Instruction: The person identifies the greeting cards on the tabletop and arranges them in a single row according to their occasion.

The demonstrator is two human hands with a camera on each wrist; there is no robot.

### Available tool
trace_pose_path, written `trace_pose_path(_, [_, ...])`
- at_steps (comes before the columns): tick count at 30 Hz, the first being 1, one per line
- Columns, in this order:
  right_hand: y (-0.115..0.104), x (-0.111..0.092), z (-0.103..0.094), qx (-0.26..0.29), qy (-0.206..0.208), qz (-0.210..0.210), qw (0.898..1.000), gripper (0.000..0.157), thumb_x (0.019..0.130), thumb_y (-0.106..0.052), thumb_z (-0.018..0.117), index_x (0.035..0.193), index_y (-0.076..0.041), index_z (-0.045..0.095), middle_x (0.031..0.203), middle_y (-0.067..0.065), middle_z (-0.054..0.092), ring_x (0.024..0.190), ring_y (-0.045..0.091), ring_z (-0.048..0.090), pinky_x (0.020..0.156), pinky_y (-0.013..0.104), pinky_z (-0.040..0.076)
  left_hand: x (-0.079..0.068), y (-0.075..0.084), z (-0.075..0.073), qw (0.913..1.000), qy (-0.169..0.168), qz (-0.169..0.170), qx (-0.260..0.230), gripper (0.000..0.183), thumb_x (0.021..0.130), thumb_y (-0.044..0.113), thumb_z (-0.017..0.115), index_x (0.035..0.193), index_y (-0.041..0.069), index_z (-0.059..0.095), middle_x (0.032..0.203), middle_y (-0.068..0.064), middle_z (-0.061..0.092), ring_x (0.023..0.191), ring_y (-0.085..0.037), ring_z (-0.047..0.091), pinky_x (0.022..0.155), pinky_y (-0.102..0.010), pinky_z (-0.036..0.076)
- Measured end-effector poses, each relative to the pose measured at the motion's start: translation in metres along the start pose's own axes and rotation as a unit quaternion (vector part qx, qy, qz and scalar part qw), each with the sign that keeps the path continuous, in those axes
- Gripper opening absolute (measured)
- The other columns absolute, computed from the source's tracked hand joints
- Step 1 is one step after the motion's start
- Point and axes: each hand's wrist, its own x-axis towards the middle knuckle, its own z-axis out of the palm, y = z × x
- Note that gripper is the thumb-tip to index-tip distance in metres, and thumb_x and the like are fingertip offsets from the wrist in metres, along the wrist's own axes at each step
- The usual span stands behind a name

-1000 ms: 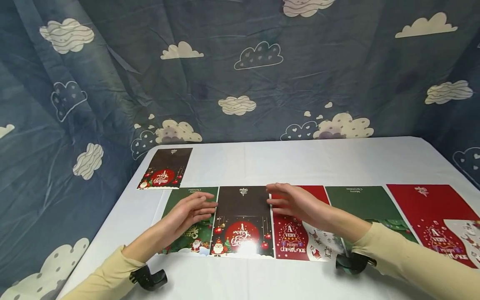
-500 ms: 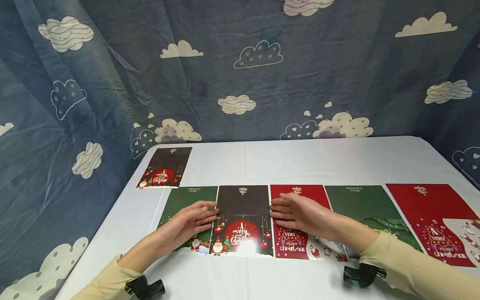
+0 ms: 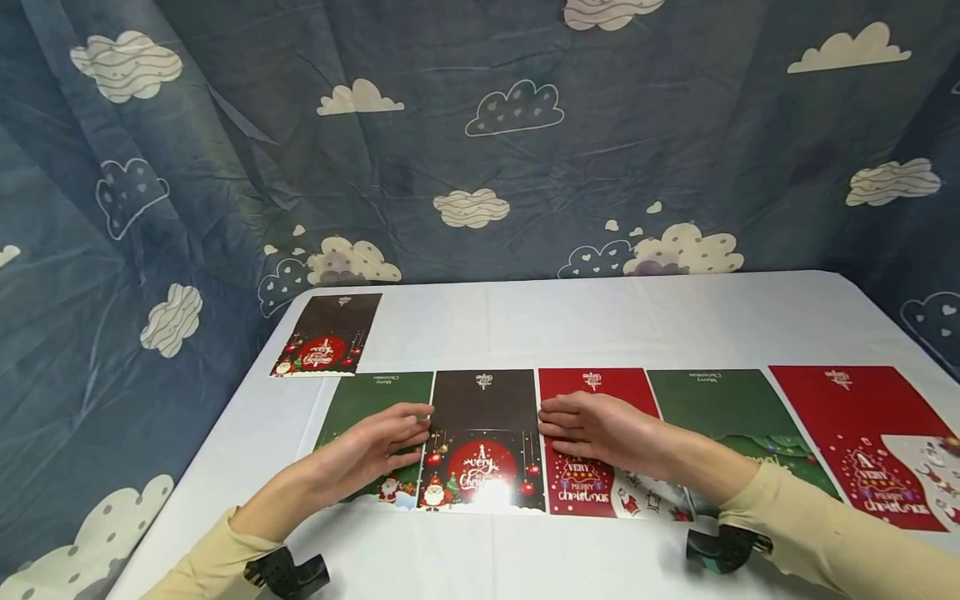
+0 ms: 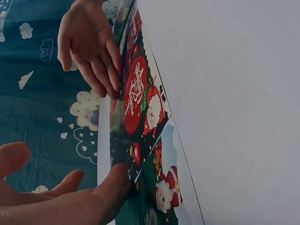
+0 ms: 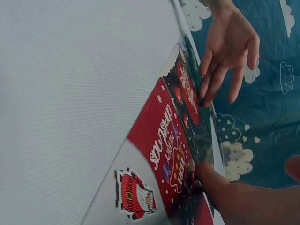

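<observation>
A dark brown Christmas card (image 3: 485, 404) lies flat in the middle of a row of cards. At its left edge is my left hand (image 3: 367, 450), fingers nearly straight, over the neighbouring green card (image 3: 401, 387). My right hand (image 3: 600, 427) is at the opposite edge, also with straight fingers, over a red card (image 3: 581, 496). In the left wrist view, the left fingertips touch down near the seam between the dark card (image 4: 136, 93) and the green one. The right wrist view has the right fingertips low at the dark card's border with the red card (image 5: 164, 136).
Right of the hands lie another green card (image 3: 712, 404) and another red card (image 3: 832, 408). A second dark card (image 3: 330, 333) lies apart at the back left. All rest on a white table (image 3: 562, 325), with a cloud-patterned blue cloth (image 3: 420, 167) behind.
Both hands have come down beside the dark card; the right hand has lowered most, uncovering the top of the red card. Over the last half second they hold nearly still.
</observation>
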Motion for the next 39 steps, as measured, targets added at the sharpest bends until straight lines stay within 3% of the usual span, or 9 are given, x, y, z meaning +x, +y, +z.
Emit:
trace_pose_path(7, [0.004, -0.001, 0.0, 0.007, 0.001, -0.002, 1.0, 0.061, 0.107, -0.029, 0.04, 0.151, 0.01, 0.021, 0.156, 0.027, 0.026, 0.141, 0.04, 0.031, 0.106, 0.039, 0.039, 0.003, 0.0, 0.002, 1.0, 0.003, -0.003, -0.007, 0.059, 0.104, 0.019, 0.042, 0.155, 0.004, 0.017, 0.161, -0.022, 0.008, 0.147, -0.038, 0.011, 0.116, -0.05, 0.021])
trace_pose_path(13, [0.006, 0.0, -0.001, 0.024, 0.004, -0.007, 1.0, 0.061, 0.107, -0.028, 0.04, 0.152, 0.009, 0.02, 0.157, 0.025, 0.023, 0.142, 0.038, 0.029, 0.107, 0.038, 0.038, 0.005, -0.001, 0.0, 0.9989, 0.034, 0.009, -0.033, 0.063, 0.102, 0.017, 0.044, 0.156, 0.013, 0.011, 0.158, -0.026, 0.016, 0.145, -0.04, 0.019, 0.114, -0.051, 0.024])
trace_pose_path(22, [0.01, 0.002, 0.001, 0.06, 0.004, 0.0, 0.998, 0.063, 0.107, -0.029, 0.041, 0.153, 0.006, 0.017, 0.159, 0.024, 0.019, 0.143, 0.038, 0.027, 0.109, 0.039, 0.037, 0.006, -0.004, 0.0, 0.9955, 0.059, 0.029, -0.068, 0.066, 0.102, 0.017, 0.043, 0.155, 0.004, 0.004, 0.155, -0.033, 0.019, 0.143, -0.045, 0.022, 0.113, -0.05, 0.028])
trace_pose_path(30, [0.01, 0.004, 0.001, 0.06, 0.007, 0.001, 0.998, 0.063, 0.106, -0.028, 0.041, 0.153, 0.006, 0.017, 0.159, 0.024, 0.02, 0.14, 0.038, 0.033, 0.108, 0.04, 0.038, 0.005, -0.005, 0.0, 0.9944, 0.058, 0.028, -0.084, 0.065, 0.103, 0.019, 0.041, 0.154, 0.002, 0.004, 0.157, -0.03, 0.014, 0.144, -0.044, 0.02, 0.112, -0.049, 0.03])
trace_pose_path(39, [0.013, 0.005, 0.0, 0.09, 0.006, -0.003, 0.996, 0.063, 0.106, -0.027, 0.04, 0.154, 0.007, 0.015, 0.159, 0.025, 0.017, 0.14, 0.04, 0.033, 0.109, 0.042, 0.037, 0.006, -0.009, 0.004, 0.9906, 0.074, 0.037, -0.109, 0.065, 0.102, 0.017, 0.041, 0.154, 0.003, 0.004, 0.159, -0.026, 0.012, 0.14, -0.046, 0.028, 0.108, -0.045, 0.036])
